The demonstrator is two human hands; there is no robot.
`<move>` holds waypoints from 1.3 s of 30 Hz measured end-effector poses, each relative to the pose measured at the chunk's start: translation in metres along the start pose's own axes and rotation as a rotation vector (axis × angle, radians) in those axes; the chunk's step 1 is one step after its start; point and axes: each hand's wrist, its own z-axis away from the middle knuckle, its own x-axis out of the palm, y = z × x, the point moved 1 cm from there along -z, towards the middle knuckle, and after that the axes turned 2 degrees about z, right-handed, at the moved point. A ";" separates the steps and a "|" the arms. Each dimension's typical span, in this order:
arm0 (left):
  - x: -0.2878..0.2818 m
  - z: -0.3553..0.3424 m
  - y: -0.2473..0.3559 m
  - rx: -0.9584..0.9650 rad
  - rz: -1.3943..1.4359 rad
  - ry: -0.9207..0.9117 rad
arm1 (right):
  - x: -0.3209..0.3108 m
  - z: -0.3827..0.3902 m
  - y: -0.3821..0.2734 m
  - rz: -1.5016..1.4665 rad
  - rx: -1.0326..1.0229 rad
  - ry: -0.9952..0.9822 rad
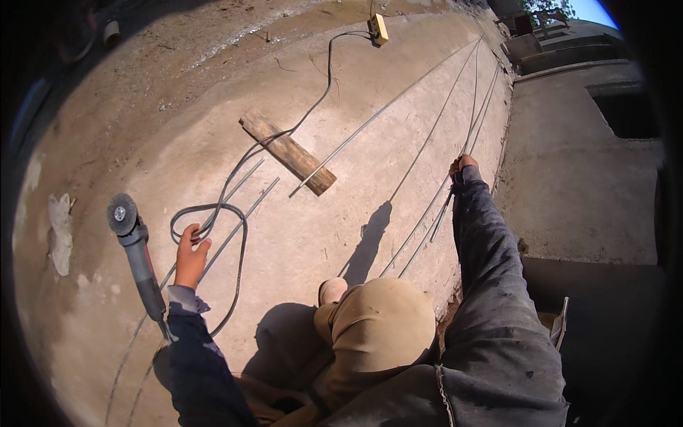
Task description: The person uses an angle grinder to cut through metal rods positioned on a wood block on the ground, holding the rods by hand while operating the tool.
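Note:
My left hand (pixel 191 257) is held out with its fingers apart, over the looped black cable (pixel 242 231) and beside a thin steel rod (pixel 242 219) on the ground. Just left of it lies an angle grinder (pixel 139 252) with a round grey disc at its far end. At the right, my outstretched arm ends in my right hand (pixel 464 165), closed around thin steel rods (pixel 472 135). These rods run far ahead and back toward me. How many are inside the fist is hidden.
A wooden plank (pixel 295 158) lies under the cable and one long rod (pixel 380 110). The cable leads to a yellow socket box (pixel 379 30) farther off. A concrete wall (pixel 576 178) borders the right side. A whitish scrap (pixel 60 231) lies far left.

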 end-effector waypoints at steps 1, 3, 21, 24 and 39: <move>0.004 0.002 0.002 0.024 0.019 -0.006 | -0.031 0.009 -0.007 -0.047 -0.039 -0.072; 0.022 -0.002 -0.002 0.076 0.039 -0.053 | -0.103 0.008 -0.005 -0.039 -0.113 0.079; 0.033 0.031 -0.011 0.182 -0.141 -0.058 | -0.107 0.025 0.129 0.476 -0.163 0.313; 0.025 0.038 -0.006 0.230 -0.192 -0.076 | -0.062 0.062 0.110 1.526 -0.226 0.119; 0.008 0.044 -0.043 0.168 -0.168 -0.114 | -0.117 0.092 0.152 -0.479 0.194 -0.064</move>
